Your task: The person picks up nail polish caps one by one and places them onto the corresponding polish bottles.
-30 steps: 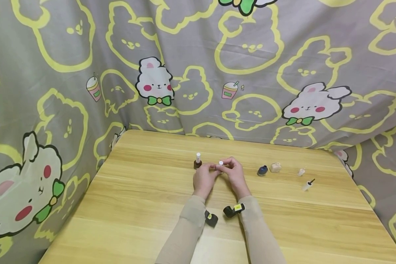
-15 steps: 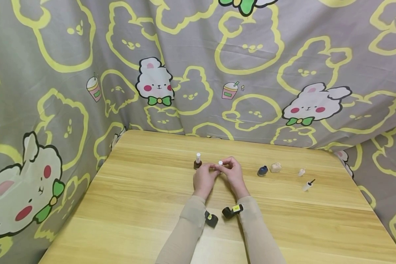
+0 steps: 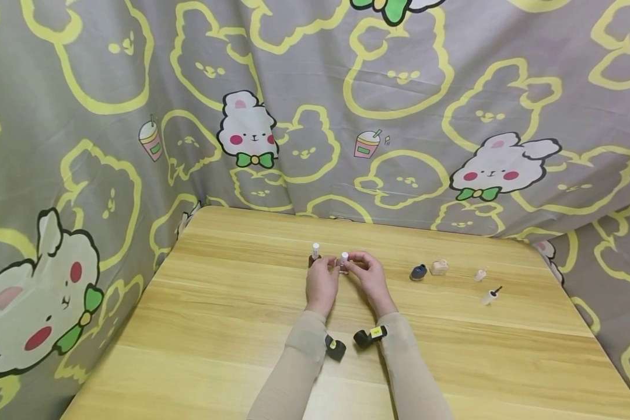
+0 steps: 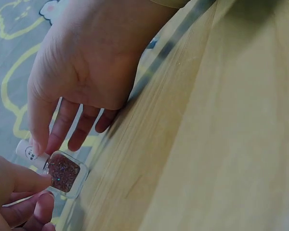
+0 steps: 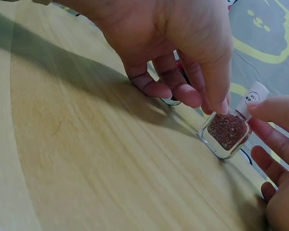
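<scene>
A small square glass bottle of dark red glitter (image 4: 63, 172) (image 5: 227, 131) with a white cap (image 3: 344, 256) is between both hands. My left hand (image 3: 322, 287) (image 4: 17, 190) (image 5: 178, 38) pinches its body. With thumb and fingers, my right hand (image 3: 371, 283) (image 4: 84, 72) (image 5: 285, 137) grips the white cap. The cap sits against the bottle's neck. Whether the base touches the table cannot be told. Just beyond my left hand stands a dark brown bottle with a white cap (image 3: 315, 249), partly hidden by the fingers.
Right of my hands on the wooden table (image 3: 215, 326) are an uncapped blue bottle (image 3: 418, 272) and a beige bottle (image 3: 439, 268). Farther right lie two white caps, one with a pale brush (image 3: 480, 275), one with a dark brush (image 3: 489, 297). A patterned curtain (image 3: 304, 192) hangs behind.
The white cap between my hands has shifted slightly left and shows more of its length. The fingers of both hands have moved a little with it.
</scene>
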A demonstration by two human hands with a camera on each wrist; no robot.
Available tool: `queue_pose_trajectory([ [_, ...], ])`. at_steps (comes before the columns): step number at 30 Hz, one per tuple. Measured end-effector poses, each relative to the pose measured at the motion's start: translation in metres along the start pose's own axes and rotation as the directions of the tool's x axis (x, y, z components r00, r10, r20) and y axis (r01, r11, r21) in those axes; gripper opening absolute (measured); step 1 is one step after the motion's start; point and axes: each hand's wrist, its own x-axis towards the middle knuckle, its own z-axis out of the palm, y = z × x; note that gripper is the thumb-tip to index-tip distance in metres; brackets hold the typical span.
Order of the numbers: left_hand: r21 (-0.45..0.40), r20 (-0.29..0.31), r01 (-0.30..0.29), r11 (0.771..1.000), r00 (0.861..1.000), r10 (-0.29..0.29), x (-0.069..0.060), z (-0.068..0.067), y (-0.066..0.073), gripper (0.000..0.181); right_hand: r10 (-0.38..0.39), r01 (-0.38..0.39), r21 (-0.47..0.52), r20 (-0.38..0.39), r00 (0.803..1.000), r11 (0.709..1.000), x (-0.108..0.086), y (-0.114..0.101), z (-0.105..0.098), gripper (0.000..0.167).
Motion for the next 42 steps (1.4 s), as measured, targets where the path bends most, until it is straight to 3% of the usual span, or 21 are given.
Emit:
queue_pose_trajectory([
  [6, -0.007, -0.014, 0.006, 1.000, 1.000, -0.006, 0.000, -0.001, 0.001, 0.018, -0.008, 0.008, -0.025, 0.003, 1.000, 1.000, -0.008, -0.017, 0.000, 0.026],
  [19, -0.045, -0.009, 0.004, 0.999, 1.000, -0.005, 0.000, -0.006, 0.005, 0.015, -0.037, 0.034, -0.040, -0.090, 0.995, 0.999, 0.000, 0.001, -0.003, 0.028],
  [28, -0.046, -0.052, -0.055, 0.997, 0.997, 0.053, -0.001, -0.014, 0.020, 0.017, 0.014, -0.010, 0.028, -0.127, 0.992, 1.000, -0.017, -0.010, -0.018, 0.029],
  [33, -0.046, -0.084, -0.087, 0.995, 0.993, 0.083, -0.001, -0.018, 0.026, 0.016, 0.031, -0.030, 0.008, -0.137, 0.990, 1.000, -0.026, -0.011, -0.028, 0.030],
  [42, -0.084, -0.127, -0.166, 0.983, 0.980, 0.154, -0.011, -0.019, 0.028, 0.011, -0.002, 0.002, -0.007, -0.096, 0.995, 1.000, -0.048, -0.013, -0.048, 0.030],
])
